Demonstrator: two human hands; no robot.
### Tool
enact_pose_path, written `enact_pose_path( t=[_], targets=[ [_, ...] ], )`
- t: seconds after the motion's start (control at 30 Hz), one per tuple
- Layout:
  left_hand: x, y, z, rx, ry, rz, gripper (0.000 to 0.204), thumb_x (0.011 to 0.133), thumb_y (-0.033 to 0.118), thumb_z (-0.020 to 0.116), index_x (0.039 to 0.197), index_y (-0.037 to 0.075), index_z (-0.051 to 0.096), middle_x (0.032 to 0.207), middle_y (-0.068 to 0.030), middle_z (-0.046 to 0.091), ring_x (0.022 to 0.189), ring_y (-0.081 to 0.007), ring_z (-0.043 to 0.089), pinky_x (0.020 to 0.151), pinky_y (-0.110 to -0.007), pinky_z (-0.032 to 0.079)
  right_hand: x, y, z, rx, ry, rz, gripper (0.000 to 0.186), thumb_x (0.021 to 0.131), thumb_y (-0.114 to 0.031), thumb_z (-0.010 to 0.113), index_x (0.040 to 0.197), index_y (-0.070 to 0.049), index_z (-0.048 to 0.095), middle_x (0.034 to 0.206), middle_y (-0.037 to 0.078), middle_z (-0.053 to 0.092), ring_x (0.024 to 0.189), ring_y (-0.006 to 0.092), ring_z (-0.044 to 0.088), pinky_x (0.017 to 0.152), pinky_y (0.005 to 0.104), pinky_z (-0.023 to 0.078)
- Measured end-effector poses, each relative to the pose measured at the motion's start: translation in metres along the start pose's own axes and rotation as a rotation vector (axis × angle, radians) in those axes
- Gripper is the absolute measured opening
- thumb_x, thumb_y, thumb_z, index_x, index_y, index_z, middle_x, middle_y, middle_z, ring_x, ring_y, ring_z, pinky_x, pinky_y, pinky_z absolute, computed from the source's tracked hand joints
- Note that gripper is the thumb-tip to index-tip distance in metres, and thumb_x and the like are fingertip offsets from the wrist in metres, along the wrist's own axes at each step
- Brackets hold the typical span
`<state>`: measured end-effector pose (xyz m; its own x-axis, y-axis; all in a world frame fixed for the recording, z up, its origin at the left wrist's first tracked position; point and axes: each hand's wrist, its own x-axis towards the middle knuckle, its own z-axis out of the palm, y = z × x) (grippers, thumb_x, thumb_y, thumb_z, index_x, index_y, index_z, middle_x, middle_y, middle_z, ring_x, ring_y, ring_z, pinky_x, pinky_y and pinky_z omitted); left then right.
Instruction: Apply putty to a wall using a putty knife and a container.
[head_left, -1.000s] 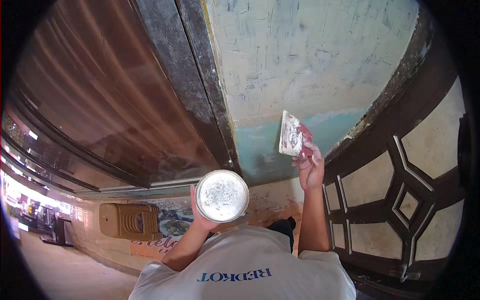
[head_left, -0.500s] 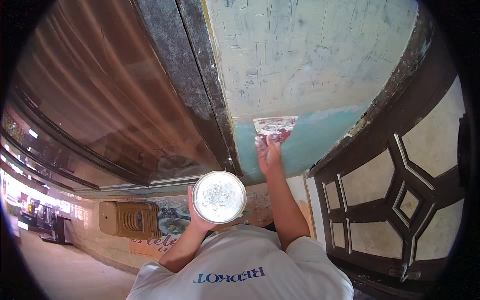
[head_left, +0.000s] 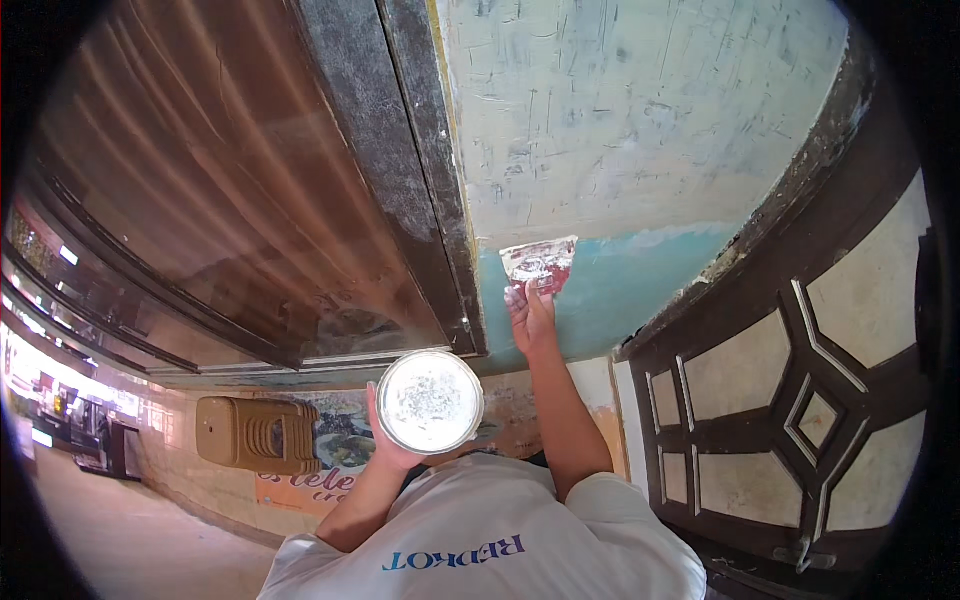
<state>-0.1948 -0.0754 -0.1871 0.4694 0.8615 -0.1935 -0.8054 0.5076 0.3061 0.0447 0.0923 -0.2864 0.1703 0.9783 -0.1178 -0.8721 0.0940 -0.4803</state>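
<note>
My right hand point(head_left: 533, 318) grips a red putty knife point(head_left: 541, 272) smeared with white paste. The blade's wide edge lies against the wall near the left window frame, at the line where the pale skim coat point(head_left: 640, 130) meets the turquoise paint point(head_left: 625, 275). Low in front of my chest, my left hand point(head_left: 392, 440) is wrapped round the side of a round tub point(head_left: 431, 402). The tub's top is bright white with grey specks. Its far side hides part of my fingers.
A dark-framed window point(head_left: 240, 200) with brown curtains fills the left. On the right stands a dark door point(head_left: 760, 440) with pale panels. Stacked brown plastic stools point(head_left: 255, 435) sit low left beside a printed poster point(head_left: 340, 440).
The putty knife has shifted slightly left and tilted a little, staying at the same border on the wall. The tub has moved slightly left and down with my left hand.
</note>
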Motion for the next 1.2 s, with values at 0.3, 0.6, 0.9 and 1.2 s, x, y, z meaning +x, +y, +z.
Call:
enact_pose_path(
  t=[0.3, 0.6, 0.9, 1.2],
  targets=[
    [0.009, -0.005, 0.002, -0.013, -0.018, -0.024, 0.089, 0.087, 0.077, 0.034, 0.151, 0.016, 0.034, 0.154, -0.0133, 0.036, 0.139, -0.0392, 0.037, 0.114, -0.058, 0.028, 0.004, 0.006, -0.004, -0.002, 0.051, 0.029, 0.038, 0.099, -0.018, 0.058, 0.133, -0.012, 0.041, 0.111, 0.005, 0.060, 0.090, 0.0189, 0.065, 0.081, 0.0345, 0.055],
    [0.009, -0.001, -0.004, 0.014, 0.021, -0.023, 0.089, 0.088, 0.077, 0.032, 0.152, 0.015, 0.033, 0.154, -0.0140, 0.035, 0.140, -0.0392, 0.036, 0.114, -0.058, 0.028, 0.008, -0.020, 0.026, -0.012, -0.035, 0.013, 0.023, 0.100, -0.024, 0.057, 0.118, -0.013, 0.048, 0.102, 0.004, 0.061, 0.084, 0.0182, 0.064, 0.076, 0.0354, 0.054],
    [0.009, 0.005, -0.002, 0.027, 0.035, 0.011, 0.088, 0.088, 0.076, 0.032, 0.151, 0.014, 0.034, 0.154, -0.0138, 0.037, 0.139, -0.0383, 0.038, 0.114, -0.057, 0.029, -0.007, 0.010, -0.013, 0.035, -0.025, 0.132, 0.030, 0.098, -0.025, 0.061, 0.123, -0.017, 0.048, 0.099, 0.001, 0.061, 0.079, 0.0174, 0.063, 0.071, 0.0366, 0.055],
    [0.000, 0.008, -0.004, 0.039, 0.055, 0.055, 0.087, 0.088, 0.077, 0.031, 0.151, 0.017, 0.035, 0.154, -0.0129, 0.036, 0.139, -0.0382, 0.038, 0.113, -0.059, 0.030, -0.030, 0.035, -0.022, -0.052, 0.034, 0.214, 0.031, 0.098, -0.033, 0.061, 0.124, -0.022, 0.049, 0.104, -0.002, 0.061, 0.081, 0.0148, 0.060, 0.071, 0.0351, 0.051]
  ],
)
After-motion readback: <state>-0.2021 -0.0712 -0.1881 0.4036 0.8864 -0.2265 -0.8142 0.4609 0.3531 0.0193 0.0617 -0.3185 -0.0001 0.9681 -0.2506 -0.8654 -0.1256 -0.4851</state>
